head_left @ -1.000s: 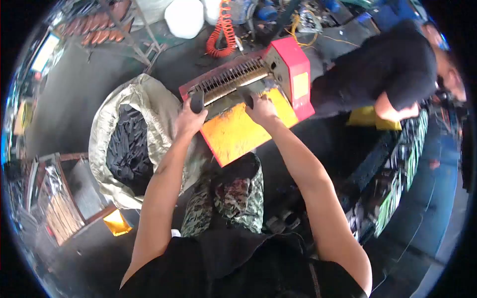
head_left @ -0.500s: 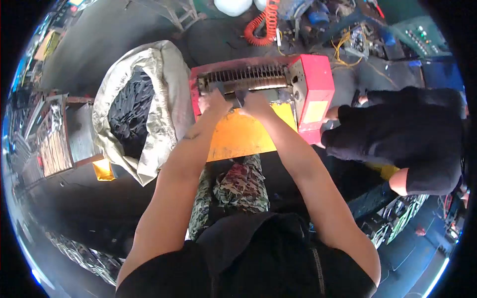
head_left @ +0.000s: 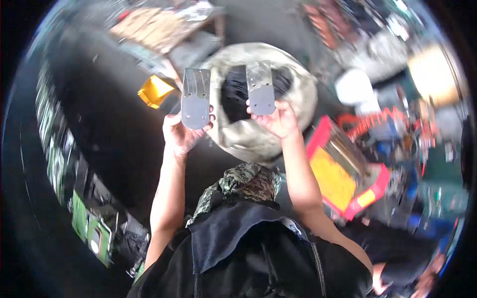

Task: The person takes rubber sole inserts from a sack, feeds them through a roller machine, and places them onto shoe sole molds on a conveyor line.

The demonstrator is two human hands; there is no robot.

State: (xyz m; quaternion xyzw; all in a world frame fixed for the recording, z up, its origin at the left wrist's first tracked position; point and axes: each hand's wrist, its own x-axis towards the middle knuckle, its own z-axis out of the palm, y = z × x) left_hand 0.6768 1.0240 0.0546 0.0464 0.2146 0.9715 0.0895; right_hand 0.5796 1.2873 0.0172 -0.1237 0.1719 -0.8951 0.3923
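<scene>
My left hand [head_left: 183, 133] is closed round the lower end of a flat grey plate [head_left: 196, 102] with a rounded end, small holes and a shinier upper part. A similar grey plate [head_left: 262, 94] is held upright by my right hand [head_left: 279, 119], fingers on its rounded lower end. Both plates are apart, side by side. Behind them stands a pale open sack [head_left: 300, 94] with dark strips [head_left: 234, 92] inside; the right plate overlaps its opening in view.
A red machine [head_left: 322, 136] with a yellow panel [head_left: 334, 181] is at the right. Another person [head_left: 397, 248] is at the lower right. A yellow container [head_left: 155, 92] and a wooden-topped table [head_left: 149, 30] are at the upper left. Green parts [head_left: 94, 233] line the lower left.
My hands have left the red machine and now hold the two plates up near the sack. The view has turned left, so the machine and the other person appear farther down at the right.
</scene>
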